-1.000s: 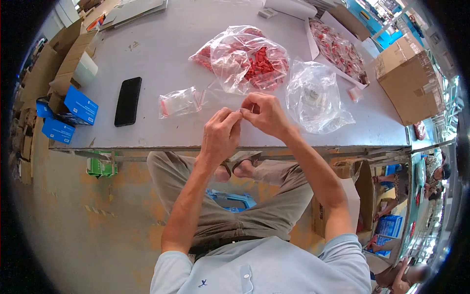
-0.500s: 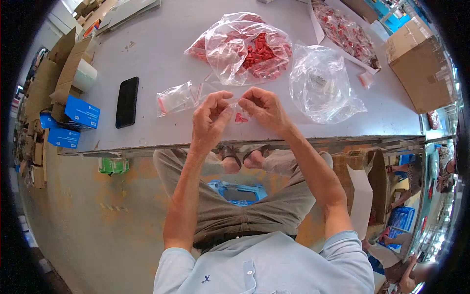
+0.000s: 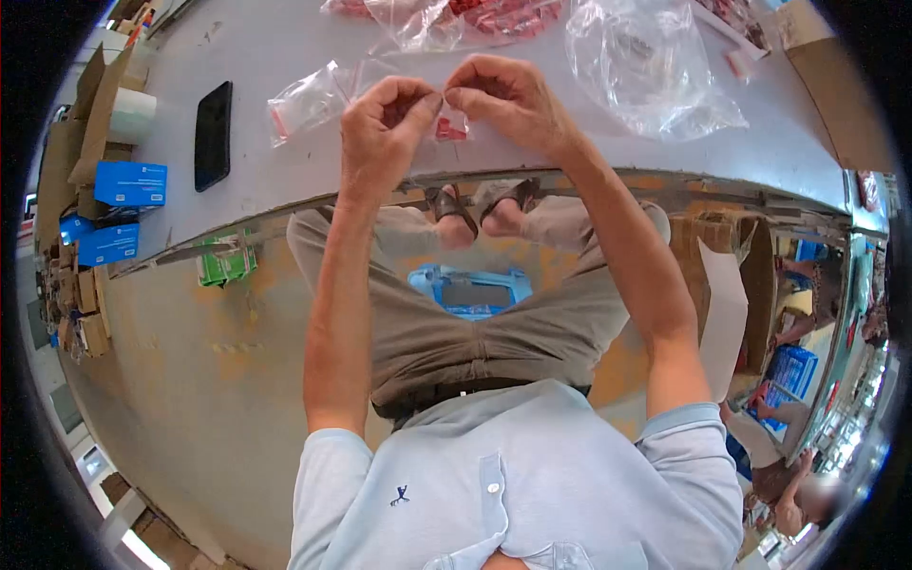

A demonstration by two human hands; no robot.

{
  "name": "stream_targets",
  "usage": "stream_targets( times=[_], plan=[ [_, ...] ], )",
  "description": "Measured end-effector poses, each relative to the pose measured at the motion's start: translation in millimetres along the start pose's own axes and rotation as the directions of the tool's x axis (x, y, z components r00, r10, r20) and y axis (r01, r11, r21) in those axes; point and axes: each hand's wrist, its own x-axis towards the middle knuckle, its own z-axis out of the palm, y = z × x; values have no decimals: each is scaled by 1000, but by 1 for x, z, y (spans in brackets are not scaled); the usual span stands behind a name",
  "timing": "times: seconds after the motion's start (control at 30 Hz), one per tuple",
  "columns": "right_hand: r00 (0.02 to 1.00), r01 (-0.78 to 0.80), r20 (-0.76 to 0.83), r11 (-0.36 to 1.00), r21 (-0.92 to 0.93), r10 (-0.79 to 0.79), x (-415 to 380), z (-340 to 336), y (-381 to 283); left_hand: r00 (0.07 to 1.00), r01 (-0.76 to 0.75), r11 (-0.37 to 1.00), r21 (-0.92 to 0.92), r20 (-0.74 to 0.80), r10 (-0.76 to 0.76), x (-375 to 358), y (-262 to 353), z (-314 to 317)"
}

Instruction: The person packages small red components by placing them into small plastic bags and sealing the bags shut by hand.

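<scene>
Above the table's near edge, my left hand (image 3: 388, 128) and my right hand (image 3: 505, 103) meet at their fingertips. Both are pinched on the top of a small clear bag (image 3: 452, 124) with red pieces inside, which hangs between them. Left of my left hand lies a clear plastic packet (image 3: 309, 103) with a red strip at its end. Beyond my hands, a large clear bag of red pieces (image 3: 494, 19) is cut off by the top of the view. A mostly transparent, crumpled bag (image 3: 651, 71) rests right of my right hand.
A black phone (image 3: 213, 136) lies on the table (image 3: 256, 57) at left, near blue boxes (image 3: 131, 183) and open cartons (image 3: 92, 123). A cardboard box (image 3: 836, 90) stands at right. Below the table are a blue stool (image 3: 470, 291) and, far right, another person (image 3: 787, 499).
The view has tilted down, so the table and its objects sit higher in the picture. My hands remain together, with the small bag between their fingertips.
</scene>
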Motion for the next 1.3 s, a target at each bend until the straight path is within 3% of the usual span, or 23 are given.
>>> stream_targets(
  times=[0.47,0.63,0.73,0.83,0.93,1.07,1.13,1.3],
  plan=[
    [999,34,30,999,5,-34,0,4,6,999,17,999,43,40,-19,0,0,-2],
    [986,137,-85,989,-59,-141,1,4,5,999,-19,999,44,36,18,1,-3,-2],
    [995,58,-75,993,-101,-65,1,4,3,1000,15,999,39,12,-15,0,-4,-3],
    [995,101,-16,991,-85,-102,3,6,7,999,-29,999,16,43,28,2,-7,-5],
    [987,142,-60,987,-74,-147,3,5,11,997,-71,992,109,51,66,0,-2,-3],
    [985,123,-104,986,-114,-135,3,4,13,1000,-23,997,75,-1,23,0,-3,0],
    [996,-37,-78,999,-31,35,1,3,-3,1000,-15,999,43,-26,16,1,-8,-2],
    [995,18,-97,999,-37,-22,4,6,-4,998,-48,997,-55,-37,46,3,-16,-7]
  ],
)
